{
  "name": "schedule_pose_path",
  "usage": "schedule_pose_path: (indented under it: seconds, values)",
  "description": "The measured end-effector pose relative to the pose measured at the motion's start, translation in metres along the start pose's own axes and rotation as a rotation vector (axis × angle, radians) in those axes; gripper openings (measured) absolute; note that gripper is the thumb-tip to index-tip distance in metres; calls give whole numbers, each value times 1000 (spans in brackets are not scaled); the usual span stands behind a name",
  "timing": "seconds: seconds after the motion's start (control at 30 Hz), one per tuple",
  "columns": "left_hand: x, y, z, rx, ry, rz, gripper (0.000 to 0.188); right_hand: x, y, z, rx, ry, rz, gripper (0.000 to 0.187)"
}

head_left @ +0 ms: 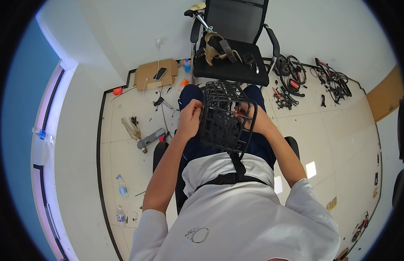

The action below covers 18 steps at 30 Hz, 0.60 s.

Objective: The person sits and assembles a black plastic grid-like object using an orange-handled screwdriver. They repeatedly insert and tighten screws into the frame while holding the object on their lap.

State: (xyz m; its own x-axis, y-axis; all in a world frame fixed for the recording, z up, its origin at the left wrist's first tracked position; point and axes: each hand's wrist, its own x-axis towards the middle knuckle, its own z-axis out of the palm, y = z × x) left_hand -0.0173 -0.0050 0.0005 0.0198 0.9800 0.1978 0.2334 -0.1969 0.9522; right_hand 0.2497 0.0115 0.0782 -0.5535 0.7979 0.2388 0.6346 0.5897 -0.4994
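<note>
A black wire basket [219, 90] rests in my lap, tilted toward me, with dark lumpy pieces [226, 125] showing through its bars. At its left side is my left hand [191, 116], its fingers curled closed against the edge. My right hand [257, 118] reaches in through the right side, fingers bent and partly hidden by the bars. By those fingertips a small orange-red piece [236, 114] shows, too small to name. A black strap [238, 166] hangs from the basket's near end over my shirt.
A black office chair [230, 71] ahead carries a prosthetic leg [215, 43]. Left on the floor lie flattened cardboard [143, 71] with a phone [160, 74], a grey-handled tool [150, 139] and water bottles [122, 188]. Bicycle parts [334, 82] lie at the far right.
</note>
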Motion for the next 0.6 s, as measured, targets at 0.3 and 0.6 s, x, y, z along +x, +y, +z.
schedule_pose_path:
  seconds: [0.3, 0.6]
  values:
    - [-2, 12, 2, 60, 37, 28, 10, 1, 6, -7, -7, 79, -32, 28]
    - [0, 6, 3, 106, 41, 71, 11, -11, 9, -5, 30, -51, 31, 23]
